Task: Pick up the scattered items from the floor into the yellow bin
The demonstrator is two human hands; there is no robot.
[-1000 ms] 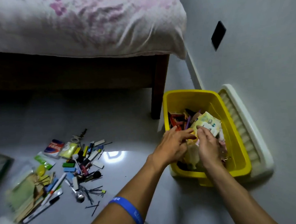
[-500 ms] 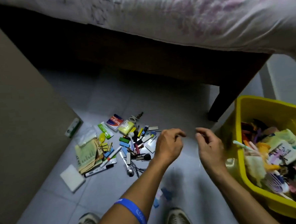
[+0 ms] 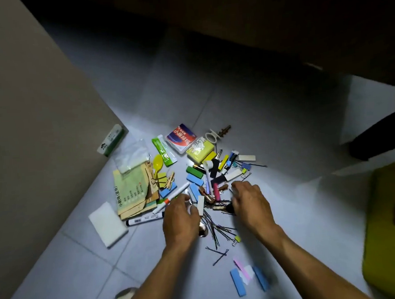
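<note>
**Both hands down on the pile, bin off to the right**

The person's left hand (image 3: pixel 181 219) and right hand (image 3: pixel 250 202) are lowered onto the near edge of the scattered items (image 3: pixel 193 172) on the tiled floor (image 3: pixel 272 133). The left hand's fingers curl over a small white block (image 3: pixel 201 205) and the handle of a metal spoon (image 3: pixel 202 230), whose bowl shows just beside the wrist; whether its grip has closed on either cannot be told. The right hand lies palm down with fingers bent over dark small pieces by a loose fan of black hairpins (image 3: pixel 216 233); whether that grip is together or apart cannot be told either.

The pile spreads away from the hands: a black-and-white marker (image 3: pixel 145 219), a white sponge (image 3: pixel 107 224), green paper packets (image 3: pixel 130 190), a yellow plastic spoon (image 3: pixel 157 162), a red-and-blue box (image 3: pixel 182 137), a yellow box (image 3: pixel 200 150), and blue and green blocks. Two blue strips (image 3: pixel 238 282) lie apart from the pile, nearer the person.

The yellow bin (image 3: pixel 387 241) sits at the right edge, well apart from the pile, only partly in view. A brown panel (image 3: pixel 27 113) fills the left side.
</note>
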